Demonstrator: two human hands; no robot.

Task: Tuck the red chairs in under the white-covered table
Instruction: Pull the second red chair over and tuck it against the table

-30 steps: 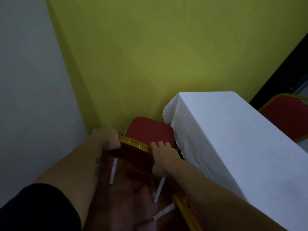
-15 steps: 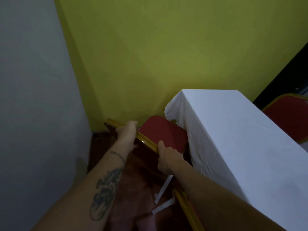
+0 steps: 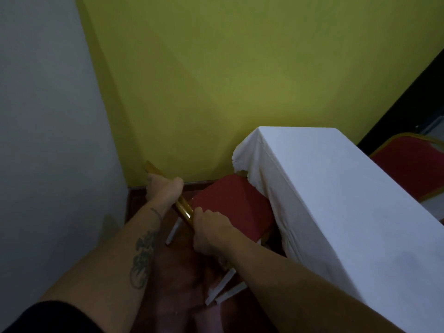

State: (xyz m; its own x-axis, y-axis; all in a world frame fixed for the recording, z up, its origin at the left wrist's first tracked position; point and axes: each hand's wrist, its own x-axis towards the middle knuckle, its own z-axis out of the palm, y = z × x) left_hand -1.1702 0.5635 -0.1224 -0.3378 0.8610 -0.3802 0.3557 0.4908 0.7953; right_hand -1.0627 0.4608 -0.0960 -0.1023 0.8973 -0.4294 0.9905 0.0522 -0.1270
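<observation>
A red chair (image 3: 230, 207) with a gold frame stands at the near left side of the white-covered table (image 3: 336, 203). Its seat reaches partly under the hanging cloth. My left hand (image 3: 163, 188) grips the gold top rail of the backrest at its left end. My right hand (image 3: 211, 229) holds the same rail at its right end. The chair's white-tipped legs show below my right arm. A second red chair (image 3: 413, 169) stands on the far right side of the table, mostly cut off by the frame edge.
A yellow-green wall (image 3: 240, 80) runs close behind the chair and the table's end. A white wall (image 3: 48, 140) closes the left side. Dark reddish floor (image 3: 173, 284) lies below. A dark doorway (image 3: 413, 97) shows at the upper right.
The chair has moved forward and to the right, its seat now farther under the cloth. Both hands went with the backrest, and my arms are stretched out more.
</observation>
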